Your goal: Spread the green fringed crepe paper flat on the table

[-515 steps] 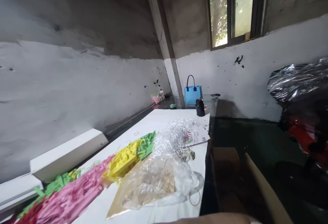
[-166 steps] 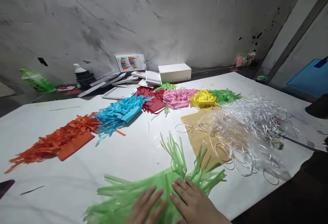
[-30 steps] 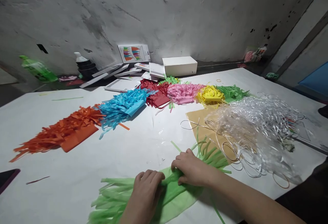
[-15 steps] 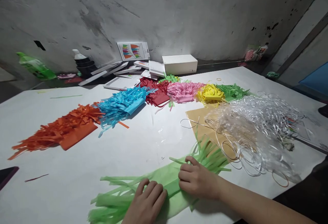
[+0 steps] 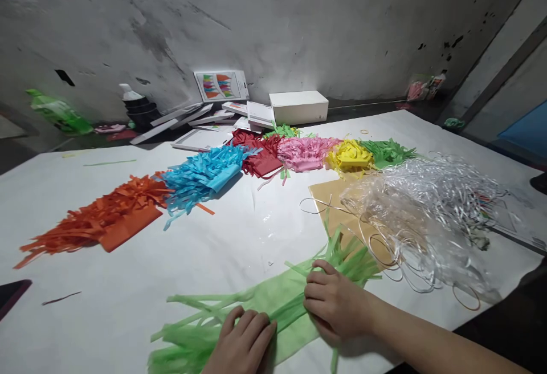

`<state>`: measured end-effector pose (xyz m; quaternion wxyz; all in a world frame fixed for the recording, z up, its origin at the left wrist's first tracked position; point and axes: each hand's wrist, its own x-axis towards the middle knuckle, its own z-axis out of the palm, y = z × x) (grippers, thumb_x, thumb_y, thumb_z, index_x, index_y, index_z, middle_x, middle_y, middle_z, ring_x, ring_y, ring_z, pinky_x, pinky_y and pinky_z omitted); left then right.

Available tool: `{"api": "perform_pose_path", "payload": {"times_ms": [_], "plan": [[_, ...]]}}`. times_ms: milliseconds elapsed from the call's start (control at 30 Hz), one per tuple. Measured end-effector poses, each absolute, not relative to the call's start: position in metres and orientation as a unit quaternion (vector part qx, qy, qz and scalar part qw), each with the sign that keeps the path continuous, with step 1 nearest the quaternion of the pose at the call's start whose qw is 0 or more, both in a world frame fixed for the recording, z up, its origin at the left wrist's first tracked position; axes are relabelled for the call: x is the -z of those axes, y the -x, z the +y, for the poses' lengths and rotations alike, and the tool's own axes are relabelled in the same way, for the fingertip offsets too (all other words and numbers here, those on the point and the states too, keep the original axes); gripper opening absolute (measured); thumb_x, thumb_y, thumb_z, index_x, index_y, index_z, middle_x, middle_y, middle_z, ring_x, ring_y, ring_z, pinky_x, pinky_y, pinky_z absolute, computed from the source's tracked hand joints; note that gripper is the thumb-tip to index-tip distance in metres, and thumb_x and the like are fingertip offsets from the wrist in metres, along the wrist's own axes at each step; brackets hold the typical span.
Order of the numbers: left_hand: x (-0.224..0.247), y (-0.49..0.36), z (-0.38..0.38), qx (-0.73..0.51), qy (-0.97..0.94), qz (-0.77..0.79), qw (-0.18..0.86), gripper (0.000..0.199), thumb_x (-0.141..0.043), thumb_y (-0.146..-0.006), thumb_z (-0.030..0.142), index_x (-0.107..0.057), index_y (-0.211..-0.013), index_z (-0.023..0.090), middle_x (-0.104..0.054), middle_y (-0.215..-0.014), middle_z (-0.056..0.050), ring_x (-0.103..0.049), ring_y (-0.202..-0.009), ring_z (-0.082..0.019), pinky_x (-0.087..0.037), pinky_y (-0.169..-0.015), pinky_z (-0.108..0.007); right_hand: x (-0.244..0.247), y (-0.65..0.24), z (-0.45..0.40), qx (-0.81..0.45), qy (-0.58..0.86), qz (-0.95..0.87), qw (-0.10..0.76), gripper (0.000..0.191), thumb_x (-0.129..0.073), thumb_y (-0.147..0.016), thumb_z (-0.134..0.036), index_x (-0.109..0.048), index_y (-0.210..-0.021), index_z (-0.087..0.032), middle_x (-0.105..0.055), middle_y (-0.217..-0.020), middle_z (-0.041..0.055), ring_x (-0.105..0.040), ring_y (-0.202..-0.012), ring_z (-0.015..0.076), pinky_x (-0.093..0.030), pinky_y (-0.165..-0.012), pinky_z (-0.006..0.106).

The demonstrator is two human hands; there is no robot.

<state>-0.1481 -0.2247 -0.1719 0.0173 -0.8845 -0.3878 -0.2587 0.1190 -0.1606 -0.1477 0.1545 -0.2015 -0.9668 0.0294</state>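
A light green tissue paper sheet [image 5: 273,291] with fringed ends lies across the front of the table, a darker folded band along its middle. My left hand [image 5: 245,340] rests on its left part, fingers curled and pressed together on the band. Farther right, my right hand [image 5: 329,300] has its fingers curled round the same band. The fringe fans out beyond both hands, the right end reaching over a brown sheet [image 5: 327,194]. Undersides of both hands are hidden.
Orange [image 5: 128,214], blue [image 5: 209,174], red, pink [image 5: 305,151], yellow and green fringed bundles arc across the white table [image 5: 239,237]. Tangled silver string and clear plastic [image 5: 427,214] lie right. A white box [image 5: 298,107] and flat packages stand at the back.
My right hand has shifted slightly right, and more of the dark green band shows between my hands. My left hand has moved a little down.
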Motion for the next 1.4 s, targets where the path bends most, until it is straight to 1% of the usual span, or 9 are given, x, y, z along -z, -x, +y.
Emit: {"api": "perform_pose_path", "payload": {"times_ms": [67, 233, 400, 500, 667, 800, 1067, 1233, 1400], "plan": [[0.168, 0.146, -0.225, 0.237, 0.885, -0.401, 0.013, 0.029, -0.04, -0.1, 0.017, -0.068, -0.1, 0.025, -0.072, -0.088, 0.0, -0.06, -0.082, -0.02, -0.032, -0.097, -0.042, 0.145, -0.119, -0.163, -0.025, 0.208, -0.967, 0.146, 0.015, -0.058, -0.093, -0.024, -0.058, -0.078, -0.02, -0.06, -0.078, 0.0007, -0.05, -0.084, 0.0201, -0.025, -0.108, 0.046], [0.157, 0.137, -0.221, 0.251, 0.88, -0.401, 0.037, 0.031, -0.04, -0.098, 0.008, -0.063, -0.085, 0.024, -0.064, -0.07, 0.005, -0.056, -0.067, -0.016, -0.034, -0.095, -0.04, 0.155, -0.113, -0.165, 0.058, 0.181, -0.968, 0.164, 0.026, -0.053, -0.094, -0.008, -0.057, -0.071, -0.02, -0.058, -0.071, -0.0009, -0.047, -0.076, 0.0185, -0.02, -0.112, 0.046], [0.153, 0.138, -0.222, 0.222, 0.871, -0.438, -0.015, 0.014, -0.049, -0.094, 0.015, -0.059, -0.092, 0.024, -0.066, -0.08, 0.003, -0.061, -0.073, -0.017, -0.03, -0.094, -0.042, 0.158, -0.108, -0.167, 0.01, 0.251, -0.951, 0.183, 0.02, -0.056, -0.094, -0.019, -0.055, -0.074, -0.02, -0.06, -0.074, -0.0004, -0.049, -0.079, 0.0184, -0.026, -0.104, 0.045], [0.156, 0.143, -0.221, 0.201, 0.878, -0.434, -0.006, 0.021, -0.046, -0.094, 0.008, -0.058, -0.098, 0.025, -0.068, -0.085, 0.003, -0.064, -0.076, -0.017, -0.029, -0.093, -0.039, 0.155, -0.103, -0.171, -0.011, 0.264, -0.954, 0.142, 0.013, -0.057, -0.096, -0.03, -0.058, -0.087, -0.02, -0.064, -0.084, 0.0025, -0.05, -0.084, 0.0217, -0.023, -0.108, 0.048], [0.164, 0.151, -0.221, 0.197, 0.872, -0.448, 0.018, 0.016, -0.051, -0.094, 0.01, -0.057, -0.1, 0.024, -0.07, -0.091, 0.001, -0.064, -0.082, -0.018, -0.03, -0.088, -0.036, 0.16, -0.1, -0.172, 0.02, 0.266, -0.957, 0.114, 0.013, -0.055, -0.096, -0.013, -0.058, -0.085, -0.02, -0.063, -0.083, 0.0027, -0.05, -0.082, 0.0217, -0.02, -0.11, 0.048], [0.166, 0.155, -0.224, 0.216, 0.848, -0.484, 0.028, 0.007, -0.056, -0.095, 0.019, -0.06, -0.097, 0.025, -0.07, -0.094, -0.001, -0.063, -0.089, -0.021, -0.032, -0.085, -0.036, 0.16, -0.107, -0.171, -0.042, 0.328, -0.932, 0.149, 0.017, -0.056, -0.099, -0.015, -0.058, -0.084, -0.02, -0.064, -0.089, 0.0012, -0.053, -0.09, 0.0201, -0.022, -0.108, 0.046], [0.163, 0.143, -0.224, 0.159, 0.788, -0.595, 0.022, 0.022, -0.05, -0.095, 0.026, -0.062, -0.077, 0.024, -0.068, -0.087, -0.003, -0.063, -0.083, -0.025, -0.033, -0.08, -0.042, 0.152, -0.099, -0.177, -0.077, 0.47, -0.865, 0.159, 0.009, -0.065, -0.094, -0.018, -0.061, -0.085, -0.018, -0.064, -0.095, 0.0051, -0.055, -0.097, 0.0256, -0.024, -0.106, 0.052], [0.157, 0.144, -0.22, 0.152, 0.83, -0.537, 0.025, 0.03, -0.044, -0.089, 0.004, -0.065, -0.09, 0.026, -0.072, -0.098, -0.004, -0.063, -0.094, -0.025, -0.032, -0.09, -0.046, 0.157, -0.096, -0.174, -0.008, 0.378, -0.911, 0.162, 0.014, -0.06, -0.094, -0.009, -0.06, -0.085, -0.02, -0.065, -0.091, 0.0034, -0.053, -0.092, 0.0224, -0.02, -0.11, 0.049], [0.153, 0.145, -0.214, 0.13, 0.858, -0.494, -0.056, 0.022, -0.053, -0.09, 0.01, -0.064, -0.092, 0.028, -0.072, -0.093, 0.003, -0.064, -0.092, -0.022, -0.028, -0.094, -0.041, 0.148, -0.089, -0.169, -0.101, 0.348, -0.929, 0.079, 0.005, -0.063, -0.093, -0.022, -0.062, -0.088, -0.019, -0.065, -0.096, 0.0056, -0.053, -0.095, 0.0233, -0.028, -0.103, 0.045]]}}
